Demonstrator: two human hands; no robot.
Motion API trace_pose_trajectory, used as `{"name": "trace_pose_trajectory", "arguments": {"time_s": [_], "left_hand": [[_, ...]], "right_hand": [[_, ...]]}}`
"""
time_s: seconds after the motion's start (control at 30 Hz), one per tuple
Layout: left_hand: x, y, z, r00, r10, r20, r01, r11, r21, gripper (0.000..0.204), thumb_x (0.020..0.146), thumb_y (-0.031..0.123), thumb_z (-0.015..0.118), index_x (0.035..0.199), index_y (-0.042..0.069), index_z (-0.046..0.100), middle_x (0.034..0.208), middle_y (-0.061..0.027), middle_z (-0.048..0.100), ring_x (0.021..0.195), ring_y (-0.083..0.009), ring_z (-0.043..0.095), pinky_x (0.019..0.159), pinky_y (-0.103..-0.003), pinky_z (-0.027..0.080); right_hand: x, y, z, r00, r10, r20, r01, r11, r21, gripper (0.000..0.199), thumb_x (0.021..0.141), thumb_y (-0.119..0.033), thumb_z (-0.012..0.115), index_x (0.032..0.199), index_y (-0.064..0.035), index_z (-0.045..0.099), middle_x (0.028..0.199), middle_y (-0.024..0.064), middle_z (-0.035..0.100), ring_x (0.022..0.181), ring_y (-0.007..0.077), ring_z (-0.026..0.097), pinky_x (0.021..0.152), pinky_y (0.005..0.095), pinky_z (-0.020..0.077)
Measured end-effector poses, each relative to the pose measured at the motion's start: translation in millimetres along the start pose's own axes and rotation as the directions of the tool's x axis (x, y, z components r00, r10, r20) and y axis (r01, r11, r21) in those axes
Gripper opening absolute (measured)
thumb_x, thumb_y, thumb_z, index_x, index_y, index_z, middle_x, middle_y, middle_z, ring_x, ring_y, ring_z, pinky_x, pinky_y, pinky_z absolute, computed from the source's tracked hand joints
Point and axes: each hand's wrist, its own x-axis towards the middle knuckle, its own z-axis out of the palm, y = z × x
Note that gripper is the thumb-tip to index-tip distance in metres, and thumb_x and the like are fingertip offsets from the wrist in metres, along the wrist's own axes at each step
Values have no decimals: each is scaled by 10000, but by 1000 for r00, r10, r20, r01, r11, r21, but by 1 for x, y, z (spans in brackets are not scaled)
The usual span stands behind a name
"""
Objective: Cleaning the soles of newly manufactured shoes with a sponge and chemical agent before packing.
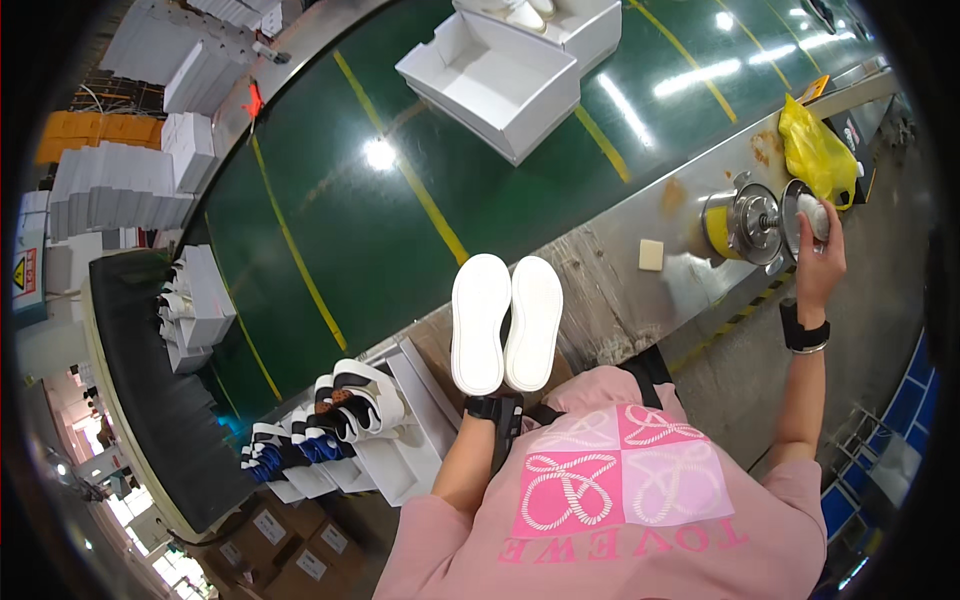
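Two white shoe soles (481,325) face up side by side in front of my chest, at the near edge of the bench. My left forearm (467,460) ends right under them. The shoes hide that hand's fingers, but it appears to hold the pair. Out to the right, my right hand (822,262) is closed on a white wad (815,217), perhaps cloth or sponge. It touches or hovers over a round metal dish (790,222); contact is unclear. Next to the dish is a metal pot (757,222) with a central spring and a yellow band.
A green conveyor (330,210) with yellow lines runs beyond the metal bench (700,190). An open white box (490,85) sits on it. Boxes with sneakers (365,400) stand at left. A yellow plastic bag (815,150) and a small cream block (651,255) lie at right.
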Motion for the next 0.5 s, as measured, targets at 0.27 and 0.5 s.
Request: {"name": "trace_pose_trajectory", "arguments": {"time_s": [0.27, 0.5], "left_hand": [[-14, -8, -38, 994, 15, -107, -22, 997, -68, 635, 1051, 443, 486, 1535, 46, 379, 1461, -166, 544, 1297, -292, 571, 1091, -448, 480], [-41, -3, -61, 981, 46, -188, -69, 990, -119, 640, 1048, 457, 482, 1529, 46, 385, 1466, -164, 537, 1307, -294, 560, 1101, -452, 469]], "right_hand": [[-137, -175, 113, 651, -277, 706, -304, 758, 577, 360, 857, -141, 788, 1189, -77, 668, 1106, 125, 725, 960, 243, 720, 818, 363, 580], [-195, -222, 180, 567, -593, 571, -58, 663, 746, 373, 815, -146, 821, 1149, -90, 664, 1100, 147, 696, 1006, 340, 686, 869, 411, 572]]}}
